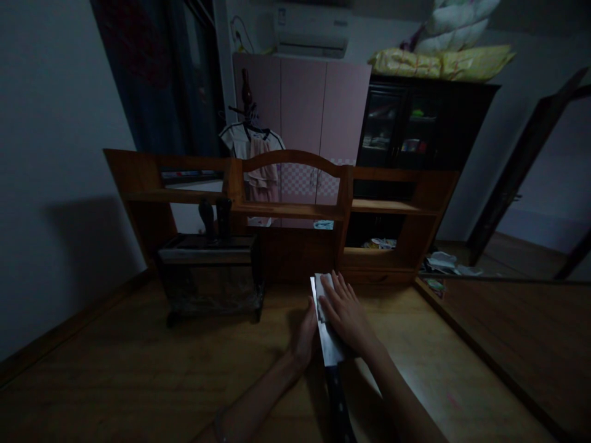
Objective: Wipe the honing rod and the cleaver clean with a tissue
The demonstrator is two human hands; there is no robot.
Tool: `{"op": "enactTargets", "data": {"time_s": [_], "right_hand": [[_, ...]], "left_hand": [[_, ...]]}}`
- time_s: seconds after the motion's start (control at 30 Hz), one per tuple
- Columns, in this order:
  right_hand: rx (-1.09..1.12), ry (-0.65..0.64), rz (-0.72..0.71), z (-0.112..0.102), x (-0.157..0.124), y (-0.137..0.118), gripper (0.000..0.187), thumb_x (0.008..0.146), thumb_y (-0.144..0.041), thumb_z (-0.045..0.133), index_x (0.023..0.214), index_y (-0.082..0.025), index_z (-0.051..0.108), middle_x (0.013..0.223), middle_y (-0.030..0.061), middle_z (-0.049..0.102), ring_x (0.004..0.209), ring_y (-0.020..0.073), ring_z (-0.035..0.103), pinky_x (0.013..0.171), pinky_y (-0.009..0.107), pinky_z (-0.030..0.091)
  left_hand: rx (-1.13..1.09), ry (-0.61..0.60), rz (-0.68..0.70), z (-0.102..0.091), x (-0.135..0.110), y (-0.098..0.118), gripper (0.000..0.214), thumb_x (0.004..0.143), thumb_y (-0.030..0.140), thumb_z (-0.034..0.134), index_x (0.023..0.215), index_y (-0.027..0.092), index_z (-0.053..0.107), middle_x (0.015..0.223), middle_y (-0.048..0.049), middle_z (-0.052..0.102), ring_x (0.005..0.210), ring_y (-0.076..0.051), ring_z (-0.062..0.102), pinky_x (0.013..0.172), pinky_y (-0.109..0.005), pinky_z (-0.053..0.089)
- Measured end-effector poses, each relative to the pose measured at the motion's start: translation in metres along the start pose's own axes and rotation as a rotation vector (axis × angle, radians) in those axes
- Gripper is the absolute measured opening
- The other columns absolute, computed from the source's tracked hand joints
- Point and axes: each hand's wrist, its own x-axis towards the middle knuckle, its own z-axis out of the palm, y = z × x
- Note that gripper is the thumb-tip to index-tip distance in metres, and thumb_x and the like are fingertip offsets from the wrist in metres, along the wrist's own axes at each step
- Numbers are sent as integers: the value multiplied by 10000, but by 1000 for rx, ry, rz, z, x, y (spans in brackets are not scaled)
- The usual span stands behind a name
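A large cleaver-like knife (327,335) lies on the wooden desk (138,369), blade pointing away, dark handle toward me. My right hand (346,314) rests flat on the blade with fingers stretched out, pressing a white cloth or paper (323,289) onto it. My left hand (305,338) sits against the blade's left edge, its fingers curled and partly hidden behind the blade.
A dark knife block (210,271) with two handles sticking up stands at the left of the desk. A wooden shelf unit (295,209) runs along the desk's back edge. Behind are a pink wardrobe (302,111), a dark cabinet (415,123) and hanging clothes (258,154).
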Motion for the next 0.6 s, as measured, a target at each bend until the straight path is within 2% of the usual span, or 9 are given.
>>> {"op": "enactTargets", "data": {"time_s": [0.17,0.3,0.43,0.6], "right_hand": [[47,31,2,10,3,5,568,975,-438,276,1492,-252,131,1556,71,167,1431,238,105,1128,521,221],[33,7,-42,6,2,3,605,966,-449,309,1494,-224,116,1557,75,153,1434,231,68,1147,507,186],[38,-43,-121,0,0,-9,643,951,-473,347,1495,-239,96,1557,59,143,1433,231,59,1151,495,192],[67,-121,-197,-5,0,-26,578,972,-437,298,1491,-263,109,1552,23,177,1431,190,93,1161,447,198]], "left_hand": [[4,35,21,5,-2,3,539,933,492,424,1323,136,528,1331,-88,547,1327,-262,385,1146,-384,216],[9,36,18,4,-2,4,551,921,512,434,1319,143,532,1344,-85,535,1337,-257,369,1149,-371,208],[-7,39,10,-1,-1,3,574,912,534,439,1307,130,541,1315,-108,560,1327,-265,385,1137,-389,235],[-35,93,-19,-6,1,1,613,885,565,468,1295,115,550,1278,-134,584,1283,-285,443,1104,-396,306]]}}
